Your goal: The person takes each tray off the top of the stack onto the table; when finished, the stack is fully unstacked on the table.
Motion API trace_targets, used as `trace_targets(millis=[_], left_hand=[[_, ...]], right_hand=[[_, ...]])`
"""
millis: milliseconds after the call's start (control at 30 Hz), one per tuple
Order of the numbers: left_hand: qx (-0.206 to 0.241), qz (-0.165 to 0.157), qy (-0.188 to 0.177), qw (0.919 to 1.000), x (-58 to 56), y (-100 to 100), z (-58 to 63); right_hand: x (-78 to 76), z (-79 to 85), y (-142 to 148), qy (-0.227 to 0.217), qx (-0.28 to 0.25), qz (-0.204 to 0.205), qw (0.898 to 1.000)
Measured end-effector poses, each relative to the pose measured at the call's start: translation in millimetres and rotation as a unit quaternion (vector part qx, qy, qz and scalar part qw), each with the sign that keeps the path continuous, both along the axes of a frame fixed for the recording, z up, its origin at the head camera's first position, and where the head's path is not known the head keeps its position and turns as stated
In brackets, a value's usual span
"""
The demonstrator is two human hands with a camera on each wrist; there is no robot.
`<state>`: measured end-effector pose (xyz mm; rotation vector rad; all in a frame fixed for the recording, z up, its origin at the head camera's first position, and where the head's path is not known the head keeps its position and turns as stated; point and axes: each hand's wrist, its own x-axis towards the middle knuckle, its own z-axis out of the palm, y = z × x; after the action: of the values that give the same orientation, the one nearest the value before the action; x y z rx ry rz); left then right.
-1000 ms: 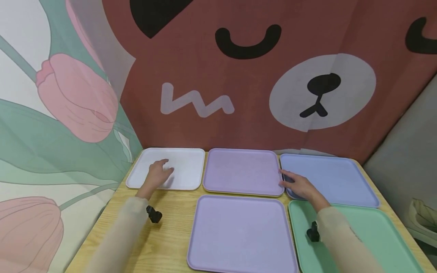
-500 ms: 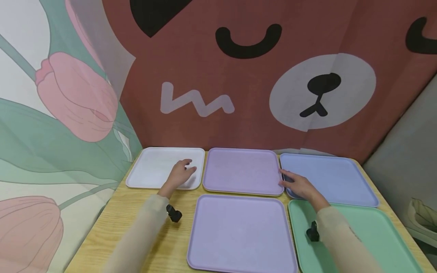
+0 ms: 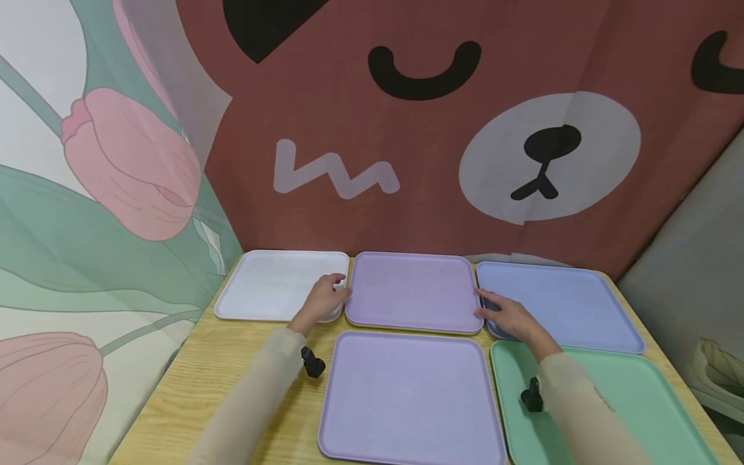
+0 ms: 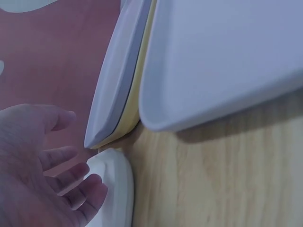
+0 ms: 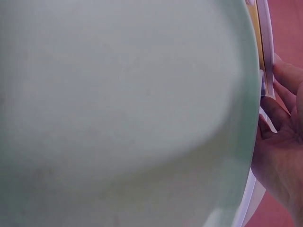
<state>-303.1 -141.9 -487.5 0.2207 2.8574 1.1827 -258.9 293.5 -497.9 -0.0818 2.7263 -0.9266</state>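
In the head view, a purple tray (image 3: 413, 290) lies at the back middle, and a yellow rim (image 4: 130, 106) shows under it in the left wrist view. My right hand (image 3: 507, 316) is at its right edge, thumb and fingers spread and touching the rim; the right wrist view shows these fingertips (image 5: 280, 66) against it. Above the right end of a white tray (image 3: 273, 284) hovers my left hand (image 3: 322, 298), close to the purple tray's left edge. Nothing is between its loosely bent fingers in the left wrist view.
A second purple tray (image 3: 413, 400) lies in front, beside a green tray (image 3: 633, 394) under my right forearm. The blue tray (image 3: 564, 303) is at the back right. Behind the wooden table (image 3: 192, 387) hangs a printed bear cloth (image 3: 325, 213).
My left hand has moved right across the white tray, up to the back purple tray's left edge. The right hand has stayed at the right edge; the trays look unmoved.
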Motion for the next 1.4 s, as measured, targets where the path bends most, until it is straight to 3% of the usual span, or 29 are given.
trace_targets(millis=[467, 1000, 1267, 1400], left_hand=[[-0.043, -0.015, 0.003, 0.9990, -4.8, 10.2, -6.1], [-0.092, -0.014, -0.003, 0.9957, -1.4, 14.9, -7.2], [-0.072, -0.017, 0.015, 0.9971, -1.9, 12.5, -5.9], [-0.032, -0.009, 0.001, 0.9995, -1.1, 10.3, -2.0]], right_hand=[[0.4, 4.2, 0.9, -0.001, -0.012, -0.003, 1.000], [1.6, 2.6, 0.4, -0.012, -0.011, -0.007, 1.000], [0.7, 2.0, 0.9, -0.009, -0.018, -0.005, 1.000], [0.5, 1.1, 1.2, -0.007, -0.016, -0.004, 1.000]])
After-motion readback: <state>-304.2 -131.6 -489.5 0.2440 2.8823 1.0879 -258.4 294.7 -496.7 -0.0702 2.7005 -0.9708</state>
